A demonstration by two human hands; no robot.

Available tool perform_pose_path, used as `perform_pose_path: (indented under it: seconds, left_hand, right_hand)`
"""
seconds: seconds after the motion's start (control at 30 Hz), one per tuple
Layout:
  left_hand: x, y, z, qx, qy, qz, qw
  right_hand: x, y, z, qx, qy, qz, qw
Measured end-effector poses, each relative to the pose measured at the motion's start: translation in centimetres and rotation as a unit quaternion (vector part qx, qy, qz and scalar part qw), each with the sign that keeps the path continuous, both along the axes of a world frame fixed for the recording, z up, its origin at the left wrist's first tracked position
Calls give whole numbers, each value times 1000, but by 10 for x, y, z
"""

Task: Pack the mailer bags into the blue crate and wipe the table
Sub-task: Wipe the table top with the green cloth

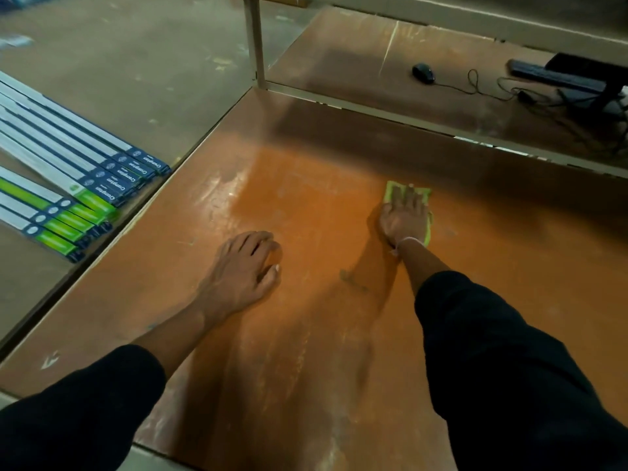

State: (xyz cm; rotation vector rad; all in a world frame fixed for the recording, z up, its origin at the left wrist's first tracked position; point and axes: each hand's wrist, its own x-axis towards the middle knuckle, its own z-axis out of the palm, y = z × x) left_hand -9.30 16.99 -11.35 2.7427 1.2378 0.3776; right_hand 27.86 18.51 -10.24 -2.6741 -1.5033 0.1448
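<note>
My right hand (404, 217) presses flat on a small yellow-green cloth (392, 192) on the orange-brown table top (306, 185), right of centre. The cloth shows beyond my fingertips and along the right side of my palm. My left hand (244, 266) rests on the table to the left, fingers bent and slightly apart, holding nothing. Both arms wear black sleeves. No mailer bags and no blue crate are in view.
Several long flat boxes (78, 178) with blue and green ends lie on the floor to the left. A metal post (257, 39) stands at the table's far left corner. Behind a pale rail (441, 130), a second surface holds a black mouse (423, 73), cables and a dark keyboard (557, 78).
</note>
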Motion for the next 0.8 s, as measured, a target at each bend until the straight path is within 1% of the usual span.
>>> perform_pose_path:
  seconds: [0.03,0.07,0.1,0.17,0.23,0.27,0.3,0.33,0.37,0.43,0.47,0.5,0.53,0.57,0.63,0.67,0.7,0.73,0.8]
  left_hand:
    - [-1,0,0,-1,-1,-1,1000]
    - [-1,0,-1,0,-1,-2,1000]
    - [-2,1,-2,1,-2,-3,1000]
    - [-2,3,-4,2,-3,-5,1000]
    - [-2,4,-6,-2,-2,-7,1000]
    - [-2,5,-7,-4,-1,-7,1000]
    - [-3,5,-8,-7,-1,-7,1000]
    - [-3,4,-9,-7,-2,-7,1000]
    - [-3,4,-9,-4,-5,-6,1000]
    - [-3,2,-8,1,-8,-1,1000]
    - [-3,2,-7,-1,-7,-1,1000]
    - [-3,3,-7,-3,-6,-1,1000]
    - [-4,3,-8,-5,-6,-2,1000]
    - [-4,4,-8,-6,-8,-5,1000]
    - [-5,4,-9,-11,-18,-13,1000]
    - [-5,5,-9,-16,-23,-15,1000]
    - [-6,4,-9,-17,-27,-17,999]
    - [-8,4,-10,-17,-31,-23,999]
    - [-12,3,-10,-22,-36,-45,998]
  right_hand:
    - [-2,3,1,-4,13,-36,999]
    - [-11,6,1,-2,18,-44,999]
    - [-23,10,-1,1,15,-18,1000]
    - [-53,15,-4,11,-4,108,994]
    - [-75,16,-6,13,-7,251,968]
    - [-79,17,-5,8,-7,293,956]
    - [-76,18,-4,3,-5,306,952]
    - [-70,17,-2,3,-5,284,959]
    - [-61,15,-3,6,-16,234,972]
    - [-44,8,-6,14,-25,78,997]
    - [-42,6,-6,10,-14,10,1000]
    - [-46,6,-6,6,-9,-21,1000]
    - [-57,5,-6,8,-15,-7,1000]
    - [-70,5,-7,8,-25,42,999]
    - [-93,1,-7,14,-18,175,984]
    - [-101,-5,-9,17,-12,220,975]
    - [-105,-12,-11,18,-10,235,972]
    - [-106,-19,-12,22,-14,212,977]
    - [-104,-26,-13,26,-25,95,995]
